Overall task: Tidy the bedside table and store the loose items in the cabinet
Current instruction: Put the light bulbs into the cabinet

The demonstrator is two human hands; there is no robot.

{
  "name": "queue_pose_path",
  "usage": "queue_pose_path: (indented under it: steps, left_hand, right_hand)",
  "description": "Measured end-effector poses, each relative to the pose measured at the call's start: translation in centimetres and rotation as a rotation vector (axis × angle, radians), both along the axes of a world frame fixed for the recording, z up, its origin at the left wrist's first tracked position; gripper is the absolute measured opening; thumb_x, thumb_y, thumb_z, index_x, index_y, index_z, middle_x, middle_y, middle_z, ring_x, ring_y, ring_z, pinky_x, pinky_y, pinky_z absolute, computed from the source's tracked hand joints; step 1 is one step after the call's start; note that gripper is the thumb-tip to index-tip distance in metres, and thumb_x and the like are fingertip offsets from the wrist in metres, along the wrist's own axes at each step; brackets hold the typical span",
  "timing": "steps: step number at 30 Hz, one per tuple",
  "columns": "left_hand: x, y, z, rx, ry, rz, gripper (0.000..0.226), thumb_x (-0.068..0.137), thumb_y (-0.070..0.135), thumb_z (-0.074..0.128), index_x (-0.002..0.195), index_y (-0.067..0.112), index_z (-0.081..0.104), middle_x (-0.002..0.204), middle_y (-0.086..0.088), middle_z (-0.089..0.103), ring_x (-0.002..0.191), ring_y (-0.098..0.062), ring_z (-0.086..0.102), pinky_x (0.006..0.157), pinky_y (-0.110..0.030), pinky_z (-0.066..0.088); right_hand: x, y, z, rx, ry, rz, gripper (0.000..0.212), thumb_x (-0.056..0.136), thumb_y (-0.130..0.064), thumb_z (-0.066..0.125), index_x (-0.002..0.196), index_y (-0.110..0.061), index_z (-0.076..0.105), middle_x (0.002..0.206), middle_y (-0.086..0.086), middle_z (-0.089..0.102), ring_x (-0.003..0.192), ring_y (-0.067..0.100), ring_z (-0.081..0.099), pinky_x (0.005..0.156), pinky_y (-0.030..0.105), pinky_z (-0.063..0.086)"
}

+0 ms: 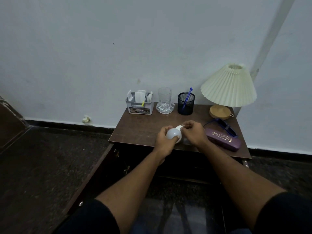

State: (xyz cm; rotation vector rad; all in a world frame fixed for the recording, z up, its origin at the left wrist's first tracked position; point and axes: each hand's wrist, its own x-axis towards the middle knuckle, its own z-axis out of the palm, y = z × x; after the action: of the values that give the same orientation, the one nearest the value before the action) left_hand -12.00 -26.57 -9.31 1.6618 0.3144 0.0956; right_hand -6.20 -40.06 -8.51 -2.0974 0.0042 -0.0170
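Note:
A white light bulb (pixel 172 133) is held just above the front of the brown bedside table (pixel 135 129). My left hand (pixel 164 140) wraps around its round globe. My right hand (pixel 194 133) pinches the bulb's base end with the fingertips. A purple glasses case (pixel 222 140) lies on the table to the right of my hands, with dark blue-framed sunglasses (pixel 226 127) behind it. Below the tabletop the cabinet (pixel 185 164) stands open, its inside dark.
Along the table's back edge stand a grey organiser box (pixel 140 108) with papers, a glass tumbler (pixel 165 99) on a glass dish, a black mesh pen cup (pixel 186 103) with a blue pen, and a pleated lamp (pixel 228 86). The cabinet door (pixel 94 176) swings out left.

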Motion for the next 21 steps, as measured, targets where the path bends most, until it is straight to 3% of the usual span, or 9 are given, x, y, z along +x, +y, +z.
queue_pose_path:
  steps: [3, 5, 8, 13, 17, 21]
  left_hand:
    - [-1.5, 1.4, 0.4, -0.039, -0.035, -0.085, 0.048, 0.087, 0.006, 0.073, 0.133, 0.009, 0.057, 0.126, -0.009, 0.065, 0.105, -0.014, 0.066, 0.092, -0.026, 0.055]
    - [-2.7, 2.3, 0.9, -0.072, -0.046, -0.096, 0.046, 0.089, 0.008, 0.072, 0.133, 0.009, 0.057, 0.125, -0.007, 0.066, 0.103, -0.012, 0.066, 0.092, -0.027, 0.056]
    - [-4.6, 3.6, 1.7, -0.202, -0.007, -0.032, 0.042, 0.092, 0.011, 0.069, 0.133, 0.012, 0.058, 0.123, -0.01, 0.068, 0.108, -0.021, 0.067, 0.092, -0.04, 0.057]
    - [-8.3, 5.7, 0.9, -0.293, 0.052, 0.016, 0.024, 0.094, 0.014, 0.067, 0.117, 0.018, 0.066, 0.119, -0.008, 0.066, 0.107, -0.025, 0.067, 0.078, -0.033, 0.06]
    - [-11.2, 7.7, -1.3, -0.323, 0.221, 0.121, 0.025, 0.09, 0.023, 0.072, 0.113, 0.017, 0.065, 0.116, -0.01, 0.07, 0.108, -0.028, 0.069, 0.078, -0.034, 0.059]
    - [-13.0, 8.4, -4.7, -0.236, 0.388, 0.161, 0.022, 0.089, 0.027, 0.073, 0.104, 0.012, 0.068, 0.112, -0.013, 0.073, 0.106, -0.027, 0.07, 0.08, -0.035, 0.057]
  right_hand:
    - [-0.6, -0.2, 0.5, 0.172, 0.048, -0.016, 0.024, 0.091, -0.01, 0.068, 0.113, -0.002, 0.068, 0.104, 0.015, 0.072, 0.093, 0.025, 0.069, 0.089, 0.041, 0.058]
    - [-1.6, -0.2, 1.0, 0.297, 0.073, 0.008, 0.016, 0.092, -0.004, 0.067, 0.106, 0.003, 0.069, 0.101, 0.019, 0.072, 0.086, 0.024, 0.068, 0.081, 0.037, 0.06]
    - [-3.8, -0.3, 1.4, 0.441, 0.117, 0.033, 0.017, 0.092, 0.001, 0.067, 0.106, 0.01, 0.069, 0.097, 0.021, 0.072, 0.08, 0.02, 0.067, 0.068, 0.021, 0.059]
    - [-8.7, 0.9, 0.7, 0.645, 0.164, -0.004, 0.015, 0.09, 0.004, 0.068, 0.104, 0.01, 0.069, 0.094, 0.02, 0.073, 0.077, 0.018, 0.07, 0.068, 0.017, 0.059]
    - [-12.4, 2.1, -2.3, 0.675, 0.249, -0.053, 0.007, 0.088, 0.001, 0.072, 0.094, -0.002, 0.074, 0.094, 0.017, 0.076, 0.089, 0.024, 0.074, 0.083, 0.028, 0.061]
    - [-15.0, 3.1, -6.9, 0.563, 0.312, -0.178, 0.011, 0.087, 0.002, 0.073, 0.097, 0.003, 0.074, 0.095, 0.02, 0.075, 0.088, 0.028, 0.074, 0.086, 0.038, 0.061]
